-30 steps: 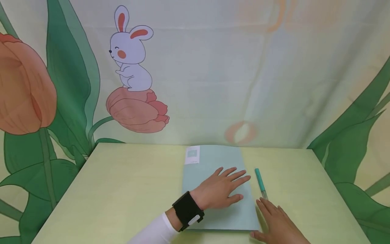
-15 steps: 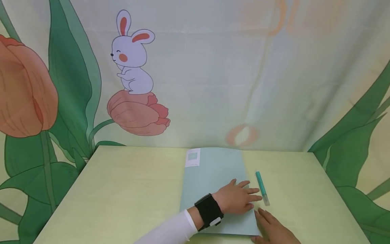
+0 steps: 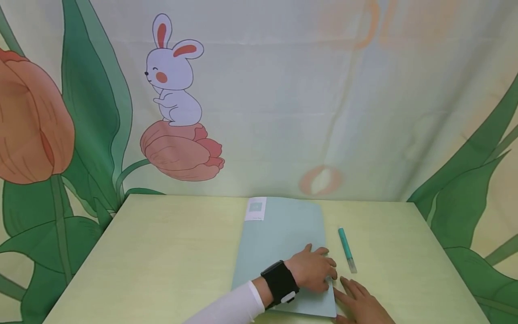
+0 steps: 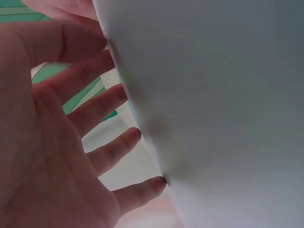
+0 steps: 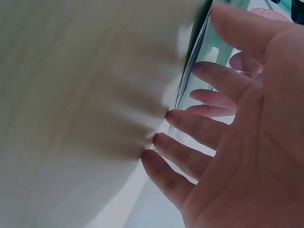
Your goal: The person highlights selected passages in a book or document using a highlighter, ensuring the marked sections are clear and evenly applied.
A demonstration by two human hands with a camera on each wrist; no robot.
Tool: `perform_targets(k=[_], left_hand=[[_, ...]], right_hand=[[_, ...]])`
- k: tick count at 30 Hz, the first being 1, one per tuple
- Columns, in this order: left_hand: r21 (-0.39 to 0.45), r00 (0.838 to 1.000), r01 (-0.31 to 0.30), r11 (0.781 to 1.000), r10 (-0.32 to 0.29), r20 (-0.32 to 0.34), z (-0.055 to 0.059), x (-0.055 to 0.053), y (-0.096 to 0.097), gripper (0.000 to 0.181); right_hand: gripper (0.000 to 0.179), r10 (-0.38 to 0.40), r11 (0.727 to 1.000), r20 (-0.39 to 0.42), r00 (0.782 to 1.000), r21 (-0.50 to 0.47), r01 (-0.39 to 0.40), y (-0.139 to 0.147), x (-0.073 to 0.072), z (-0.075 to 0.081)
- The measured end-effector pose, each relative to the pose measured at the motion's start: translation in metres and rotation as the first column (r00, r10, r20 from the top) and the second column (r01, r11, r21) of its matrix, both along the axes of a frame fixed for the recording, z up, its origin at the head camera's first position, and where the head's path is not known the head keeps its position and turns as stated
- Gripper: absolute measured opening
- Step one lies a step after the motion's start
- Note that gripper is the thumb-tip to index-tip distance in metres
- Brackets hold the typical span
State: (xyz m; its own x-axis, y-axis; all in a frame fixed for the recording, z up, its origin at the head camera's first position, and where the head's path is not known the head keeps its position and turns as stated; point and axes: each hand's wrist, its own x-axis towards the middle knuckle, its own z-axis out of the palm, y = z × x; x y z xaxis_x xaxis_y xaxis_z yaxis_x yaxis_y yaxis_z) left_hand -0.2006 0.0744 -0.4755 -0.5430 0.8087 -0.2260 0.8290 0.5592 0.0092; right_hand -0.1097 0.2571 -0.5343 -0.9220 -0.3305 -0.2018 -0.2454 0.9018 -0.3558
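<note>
A pale blue folder or booklet (image 3: 283, 234), with a white label (image 3: 256, 209) at its upper left corner, lies on the table. My left hand (image 3: 312, 270) reaches across it and touches its cover near the lower right edge. In the left wrist view, the fingertips (image 4: 133, 135) of that hand meet the pale surface, fingers spread apart. My right hand (image 3: 362, 303) is beside the lower right edge, its fingertips (image 5: 159, 138) on the tabletop and its thumb near the edge. A teal pen (image 3: 347, 249) lies just right of the folder, apart from both hands.
The pale yellow table (image 3: 174, 252) extends on both sides of the folder. Behind it hangs a cloth backdrop (image 3: 259, 112) printed with a rabbit, tulips and leaves. A black wrist strap (image 3: 280, 282) is worn on the left arm.
My left hand has slid from the middle of the cover to its lower right edge, fingers drawn closer together. The folder's lower end has shifted slightly left. The pen stays in place.
</note>
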Motion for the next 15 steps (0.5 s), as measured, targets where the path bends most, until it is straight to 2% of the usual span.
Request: perform_targets(k=[4,9,15], left_hand=[[-0.014,1.0,0.02,1.0,-0.02,-0.009,-0.0003,-0.0008,0.0,0.029],[0.004,1.0,0.021,1.0,-0.021,-0.022,0.0008,-0.0009,0.0021,0.017],[0.044,0.997,0.039,0.998,-0.036,-0.064,0.005,0.0005,0.001,0.013]], right_hand=[[0.077,-0.025,1.0,0.032,0.999,0.011,0.025,-0.0038,0.0007,0.0007],[0.079,-0.027,0.999,0.014,1.0,0.02,0.027,-0.0069,0.0027,-0.001],[0.08,0.024,1.0,-0.02,1.0,0.007,-0.024,-0.0077,0.003,-0.0029]])
